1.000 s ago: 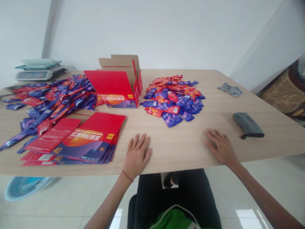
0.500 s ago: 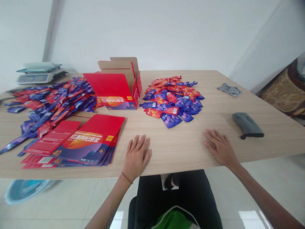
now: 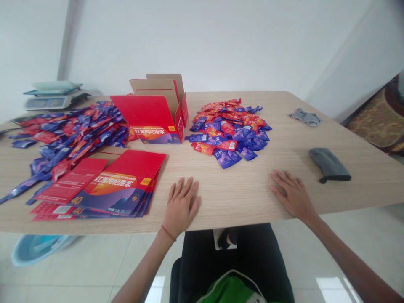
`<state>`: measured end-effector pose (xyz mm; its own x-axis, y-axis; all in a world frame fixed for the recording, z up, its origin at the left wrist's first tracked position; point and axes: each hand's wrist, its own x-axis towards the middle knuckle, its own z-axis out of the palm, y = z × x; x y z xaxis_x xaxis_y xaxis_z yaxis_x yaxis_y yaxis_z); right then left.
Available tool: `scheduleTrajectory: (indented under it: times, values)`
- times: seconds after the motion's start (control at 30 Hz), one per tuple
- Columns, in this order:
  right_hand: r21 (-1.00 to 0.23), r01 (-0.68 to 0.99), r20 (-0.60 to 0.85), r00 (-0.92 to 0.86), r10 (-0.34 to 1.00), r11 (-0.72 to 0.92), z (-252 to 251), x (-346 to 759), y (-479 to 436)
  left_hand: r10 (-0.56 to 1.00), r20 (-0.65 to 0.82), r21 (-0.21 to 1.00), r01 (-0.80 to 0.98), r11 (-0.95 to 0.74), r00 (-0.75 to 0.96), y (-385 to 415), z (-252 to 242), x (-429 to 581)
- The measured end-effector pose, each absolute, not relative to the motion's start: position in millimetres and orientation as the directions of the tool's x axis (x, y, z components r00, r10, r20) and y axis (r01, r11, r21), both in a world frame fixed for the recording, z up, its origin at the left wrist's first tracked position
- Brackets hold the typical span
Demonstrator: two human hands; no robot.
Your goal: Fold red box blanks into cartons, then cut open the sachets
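Observation:
My left hand (image 3: 180, 205) lies flat on the wooden table (image 3: 236, 193), fingers stretched out and holding nothing. Just left of it is a stack of flattened red and purple cartons (image 3: 116, 183). My right hand (image 3: 292, 193) also rests flat on the tabletop, palm down, with nothing in it. To its right sits a grey cloth pouch (image 3: 329, 164). Beyond and between both hands is a pile of red and purple sachets (image 3: 229, 130). An open red carton (image 3: 158, 122) stands upright left of that pile; its inside is mostly hidden.
A larger heap of red and purple sachet strips (image 3: 78, 130) covers the table's left side. Behind it stands a weighing scale (image 3: 53, 99). A crumpled grey cloth (image 3: 305, 117) lies at the back right. On the floor at left is a blue basin (image 3: 38, 249).
The view has shifted very slightly. Both hands stay in place on the table, and no object has visibly been moved.

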<state>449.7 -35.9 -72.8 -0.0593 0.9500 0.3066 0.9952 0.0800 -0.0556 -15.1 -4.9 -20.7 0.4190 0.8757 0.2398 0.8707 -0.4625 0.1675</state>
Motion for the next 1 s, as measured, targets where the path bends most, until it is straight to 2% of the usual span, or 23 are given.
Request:
scheduleTrajectory:
  times: [1.0]
  values:
    - [-0.053,0.996,0.309,-0.058,0.949,0.078,-71.1,448.0,-36.8,0.875,0.247,0.170,0.870,-0.463,0.417,-5.5,-21.1,-15.2]
